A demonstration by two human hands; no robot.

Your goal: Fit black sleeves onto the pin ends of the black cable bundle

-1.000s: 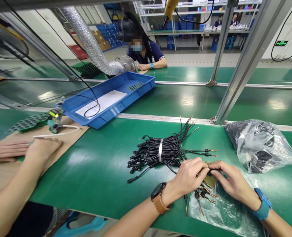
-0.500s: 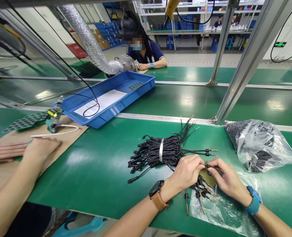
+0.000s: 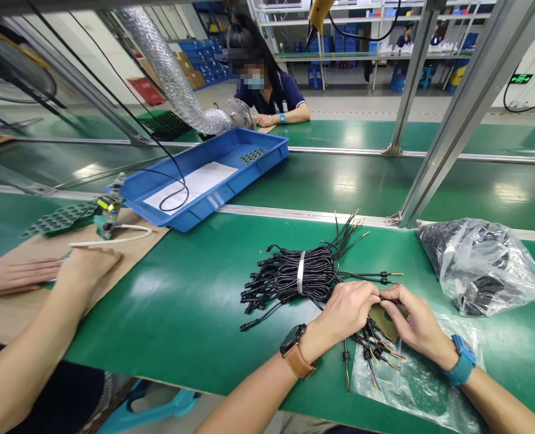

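Note:
My left hand, with a watch at its wrist, is closed in a pinch on a black cable. Opposite it, my right hand pinches the same cable's end; the fingertips of both hands meet and mostly hide it. A bundle of black cables, bound with a white tie, lies just left of them. Below my fingers, several loose cable ends fan out, with black sleeves and bare coloured wires. An olive-brown patch shows between the hands, beside a flat clear plastic bag.
A clear bag of black parts stands to the right. Behind the bundle are a blue tray and metal posts. At left, a co-worker's hands rest over brown board. Another person sits across the bench.
My fingertips have drawn closer together, covering the short stretch of cable that showed between them. The whole view has shifted slightly.

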